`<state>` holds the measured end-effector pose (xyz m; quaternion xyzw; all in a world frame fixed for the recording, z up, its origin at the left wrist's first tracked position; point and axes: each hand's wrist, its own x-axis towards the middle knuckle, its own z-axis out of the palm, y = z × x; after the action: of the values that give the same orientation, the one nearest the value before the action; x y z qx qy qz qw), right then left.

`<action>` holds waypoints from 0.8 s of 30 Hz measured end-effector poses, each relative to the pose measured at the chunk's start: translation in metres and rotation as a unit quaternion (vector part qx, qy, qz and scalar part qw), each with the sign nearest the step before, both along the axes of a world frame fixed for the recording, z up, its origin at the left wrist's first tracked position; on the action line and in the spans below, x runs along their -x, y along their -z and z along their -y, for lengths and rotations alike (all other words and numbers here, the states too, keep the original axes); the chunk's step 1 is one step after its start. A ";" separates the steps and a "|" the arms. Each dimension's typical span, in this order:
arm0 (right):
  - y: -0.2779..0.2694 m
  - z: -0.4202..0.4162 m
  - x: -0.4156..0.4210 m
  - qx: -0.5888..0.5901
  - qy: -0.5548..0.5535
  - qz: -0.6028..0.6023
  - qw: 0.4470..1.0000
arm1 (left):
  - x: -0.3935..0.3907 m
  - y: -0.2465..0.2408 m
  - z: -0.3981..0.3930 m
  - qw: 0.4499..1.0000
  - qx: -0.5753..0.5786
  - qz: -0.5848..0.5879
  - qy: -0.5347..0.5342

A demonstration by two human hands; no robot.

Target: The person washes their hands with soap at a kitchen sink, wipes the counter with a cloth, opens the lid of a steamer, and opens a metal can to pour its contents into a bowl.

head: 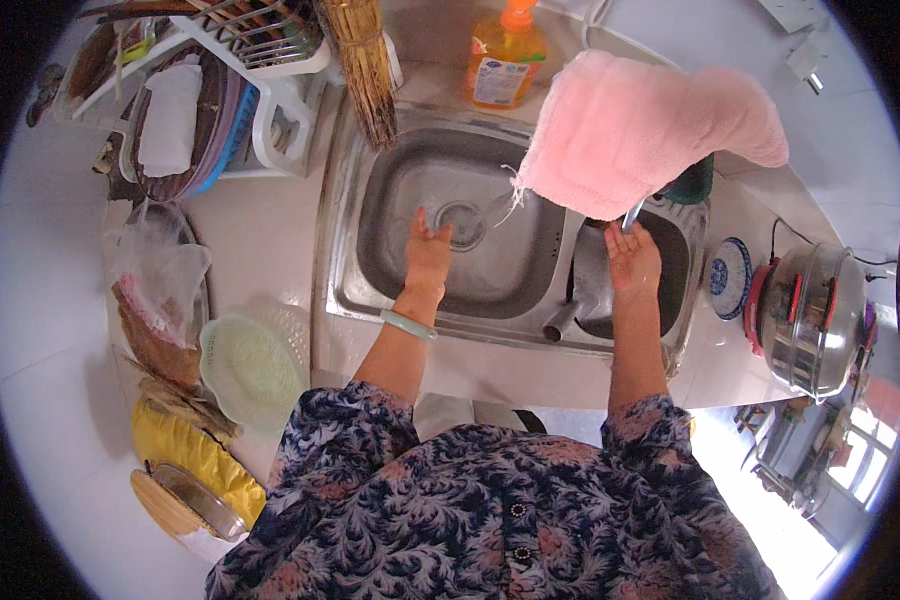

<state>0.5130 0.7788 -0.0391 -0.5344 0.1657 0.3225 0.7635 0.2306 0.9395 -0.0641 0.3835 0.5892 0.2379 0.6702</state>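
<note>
My left hand (429, 251) is over the large basin of a stainless steel sink (390, 270), near its round drain, with its fingers apart and nothing in it. At the small right basin, my right hand (633, 259) has its palm turned up and its fingers at a metal faucet spout (631, 216); whether it grips the spout cannot be told. A pink towel (607, 135) hangs over the faucet and hides most of it. Below, a cleaver (592, 277) lies across the small basin, its handle towards me.
Behind the sink stand an orange soap bottle (504, 64) and a straw brush (360, 71). To the left are a white rack (281, 124) and a pale green plastic colander (255, 367). A blue-patterned plate (729, 277) and a steel steamer pot (806, 322) are at the right.
</note>
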 end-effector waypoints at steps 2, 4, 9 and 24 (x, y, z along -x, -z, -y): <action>-0.010 -0.004 -0.005 0.013 -0.015 0.005 1.000 | 0.003 -0.006 -0.003 0.999 0.015 -0.004 -0.041; -0.022 -0.004 0.000 0.007 -0.027 0.013 1.000 | 0.013 -0.007 -0.006 0.996 0.024 -0.014 -0.085; -0.069 0.004 0.006 0.026 -0.055 0.047 0.997 | 0.019 0.000 -0.008 0.994 -0.015 -0.011 -0.103; -0.097 -0.010 0.079 -0.007 -0.248 0.163 0.955 | 0.014 -0.007 -0.033 0.983 -0.124 -0.090 0.103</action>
<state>0.4344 0.7890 0.0582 -0.5982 -0.1008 0.4116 0.6801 0.2168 0.9721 -0.0567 0.5417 0.5703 0.2037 0.5829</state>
